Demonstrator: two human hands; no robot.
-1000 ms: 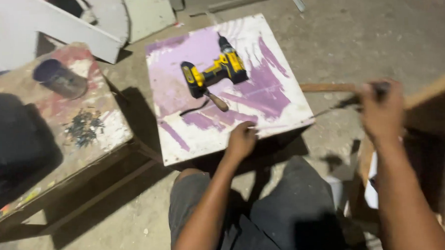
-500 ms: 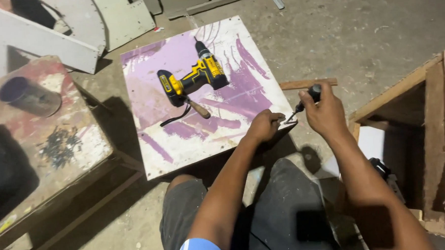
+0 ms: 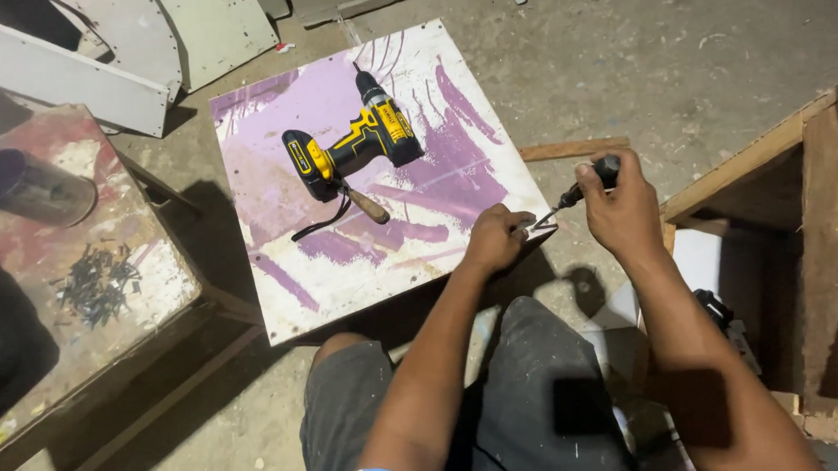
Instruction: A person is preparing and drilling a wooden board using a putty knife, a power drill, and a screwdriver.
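Observation:
My right hand (image 3: 622,205) grips a black-handled screwdriver (image 3: 592,179), its thin shaft slanting down-left toward the board's near right edge. My left hand (image 3: 495,237) rests on that edge of the white board (image 3: 281,277) smeared with purple paint, fingers pinched at the screwdriver's tip; whatever it pinches is too small to tell. A yellow and black cordless drill (image 3: 351,145) lies on the board's middle, beside a wooden-handled tool (image 3: 367,206).
A paint-stained wooden table (image 3: 151,263) at left carries a dark cup (image 3: 29,187) and a pile of dark screws (image 3: 96,286). An open wooden box frame (image 3: 788,158) stands at right. A wood strip (image 3: 555,151) and grey panels (image 3: 207,29) lie on the concrete floor.
My right hand has come in from the right with the screwdriver until its tip meets my left hand's fingers at the board's edge. The left hand stayed on that edge.

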